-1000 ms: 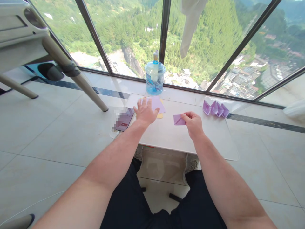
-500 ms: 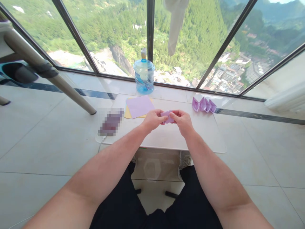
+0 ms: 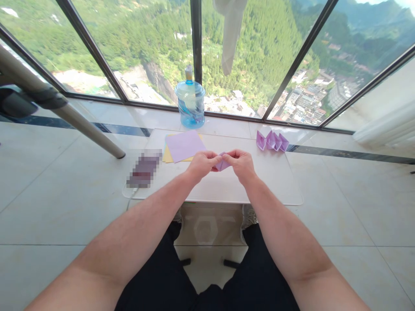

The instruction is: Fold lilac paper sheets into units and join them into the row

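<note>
Between my two hands is a small folded piece of purple paper [image 3: 222,164], pinched above the middle of a low white table [image 3: 223,188]. My left hand [image 3: 203,164] grips its left side with thumb and fingers, and my right hand [image 3: 241,163] grips its right side. The thumbs nearly meet over it, and the fingers hide much of the folds. A stack of flat sheets lies behind my left hand, with a purple sheet [image 3: 185,146] on top and yellow edges showing beneath. Several folded purple paper pieces [image 3: 272,141] stand in a row at the table's back right.
A blurred-out flat object [image 3: 145,169] with a white cable [image 3: 130,199] lies at the table's left. Behind the table stands a blue water jug [image 3: 190,106] against the window. A metal leg [image 3: 94,128] slants down at the left.
The paper in my hands has turned from a flat rectangular outline to one with a point facing down. My hands stay on it. The whole view has shifted slightly.
</note>
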`<state>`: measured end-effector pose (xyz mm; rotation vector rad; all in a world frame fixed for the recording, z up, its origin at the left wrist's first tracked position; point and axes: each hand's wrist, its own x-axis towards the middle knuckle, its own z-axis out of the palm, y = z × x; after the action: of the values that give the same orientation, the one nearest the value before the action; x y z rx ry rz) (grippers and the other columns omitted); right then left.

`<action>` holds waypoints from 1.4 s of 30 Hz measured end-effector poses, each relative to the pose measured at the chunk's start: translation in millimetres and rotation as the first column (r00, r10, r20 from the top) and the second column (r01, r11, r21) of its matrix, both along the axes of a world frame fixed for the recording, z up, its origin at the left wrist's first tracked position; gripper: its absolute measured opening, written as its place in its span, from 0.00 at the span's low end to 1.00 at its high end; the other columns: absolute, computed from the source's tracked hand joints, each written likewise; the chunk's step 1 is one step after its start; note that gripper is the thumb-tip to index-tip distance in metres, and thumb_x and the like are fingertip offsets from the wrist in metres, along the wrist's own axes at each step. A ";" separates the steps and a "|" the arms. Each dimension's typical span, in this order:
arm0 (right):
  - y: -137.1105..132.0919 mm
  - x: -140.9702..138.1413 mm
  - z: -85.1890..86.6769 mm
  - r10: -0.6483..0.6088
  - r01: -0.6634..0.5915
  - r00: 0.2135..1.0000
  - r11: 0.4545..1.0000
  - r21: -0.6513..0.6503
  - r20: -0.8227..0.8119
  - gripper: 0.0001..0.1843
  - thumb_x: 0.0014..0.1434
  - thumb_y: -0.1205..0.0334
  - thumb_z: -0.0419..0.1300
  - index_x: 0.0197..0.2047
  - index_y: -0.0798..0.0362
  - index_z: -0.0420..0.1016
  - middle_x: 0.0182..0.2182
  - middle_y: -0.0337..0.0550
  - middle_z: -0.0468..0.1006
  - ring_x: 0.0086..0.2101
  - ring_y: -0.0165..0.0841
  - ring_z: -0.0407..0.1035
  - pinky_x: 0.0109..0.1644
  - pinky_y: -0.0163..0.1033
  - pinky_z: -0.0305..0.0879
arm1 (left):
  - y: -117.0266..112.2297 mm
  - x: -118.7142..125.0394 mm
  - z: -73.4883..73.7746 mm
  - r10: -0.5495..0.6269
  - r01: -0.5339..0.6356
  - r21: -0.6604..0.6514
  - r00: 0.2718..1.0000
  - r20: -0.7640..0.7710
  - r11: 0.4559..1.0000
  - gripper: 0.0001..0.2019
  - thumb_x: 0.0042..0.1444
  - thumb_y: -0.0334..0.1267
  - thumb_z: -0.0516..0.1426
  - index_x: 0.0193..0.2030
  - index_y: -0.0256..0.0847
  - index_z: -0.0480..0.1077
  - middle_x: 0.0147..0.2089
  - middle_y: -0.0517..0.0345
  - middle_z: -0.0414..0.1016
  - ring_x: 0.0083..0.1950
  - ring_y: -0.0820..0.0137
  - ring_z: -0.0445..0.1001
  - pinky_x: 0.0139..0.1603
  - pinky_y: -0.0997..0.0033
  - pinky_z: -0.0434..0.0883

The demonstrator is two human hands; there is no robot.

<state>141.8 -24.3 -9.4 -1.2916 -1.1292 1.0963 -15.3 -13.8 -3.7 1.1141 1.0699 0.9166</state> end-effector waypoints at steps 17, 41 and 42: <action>-2.3 -5.6 3.9 0.102 -0.095 0.991 0.991 -0.089 0.083 0.15 0.42 0.50 0.72 0.22 0.52 0.76 0.19 0.37 0.75 0.23 0.29 0.67 0.30 0.37 0.64 | 3.7 -4.7 4.8 0.074 -0.074 0.015 0.997 0.018 0.997 0.14 0.40 0.43 0.68 0.32 0.38 0.74 0.26 0.57 0.77 0.27 0.71 0.74 0.28 0.71 0.62; -7.0 -4.0 8.0 0.134 -0.120 0.984 0.986 -0.112 0.119 0.12 0.47 0.54 0.68 0.23 0.53 0.76 0.20 0.37 0.75 0.23 0.28 0.65 0.29 0.35 0.62 | 5.7 -6.7 8.3 0.143 -0.142 0.078 0.990 -0.012 0.987 0.11 0.42 0.42 0.66 0.27 0.37 0.74 0.27 0.57 0.75 0.28 0.73 0.69 0.26 0.72 0.63; -7.4 -4.2 8.3 0.153 -0.140 0.982 0.983 -0.122 0.112 0.12 0.47 0.54 0.69 0.25 0.53 0.77 0.20 0.38 0.76 0.24 0.28 0.66 0.29 0.35 0.63 | 6.5 -6.7 7.9 0.176 -0.174 0.092 0.984 -0.017 0.980 0.11 0.42 0.42 0.66 0.27 0.37 0.74 0.26 0.57 0.74 0.27 0.73 0.69 0.26 0.72 0.64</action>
<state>137.6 -31.8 -1.1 -1.3961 -1.2844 1.2191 -22.0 -7.4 4.2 1.1209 1.1706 1.1019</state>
